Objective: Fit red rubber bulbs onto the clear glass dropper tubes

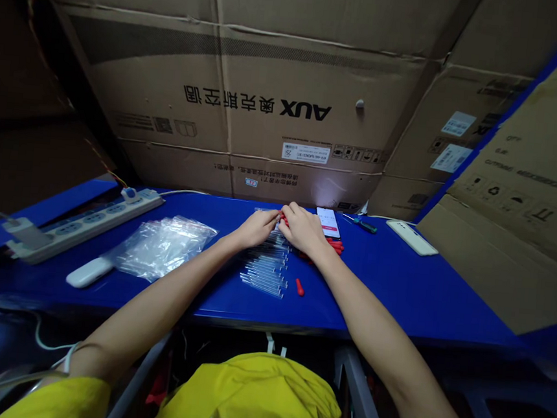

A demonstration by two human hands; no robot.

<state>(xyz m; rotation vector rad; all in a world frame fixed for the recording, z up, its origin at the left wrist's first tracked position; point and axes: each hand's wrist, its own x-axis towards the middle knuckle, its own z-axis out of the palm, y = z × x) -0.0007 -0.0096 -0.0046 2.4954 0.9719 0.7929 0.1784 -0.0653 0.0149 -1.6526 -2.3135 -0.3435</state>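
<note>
Both hands meet at the far middle of the blue table. My left hand has its fingers pinched together at the top of a row of clear thin tubes. My right hand is closed over small red caps, its fingertips touching those of the left. Whatever the fingertips pinch is too small to make out. One red cap lies alone beside the tubes.
A pile of clear plastic bags and a white oblong object lie left, with a power strip beyond. A lit phone, a screwdriver and a white device lie right. Cardboard boxes wall the back and right.
</note>
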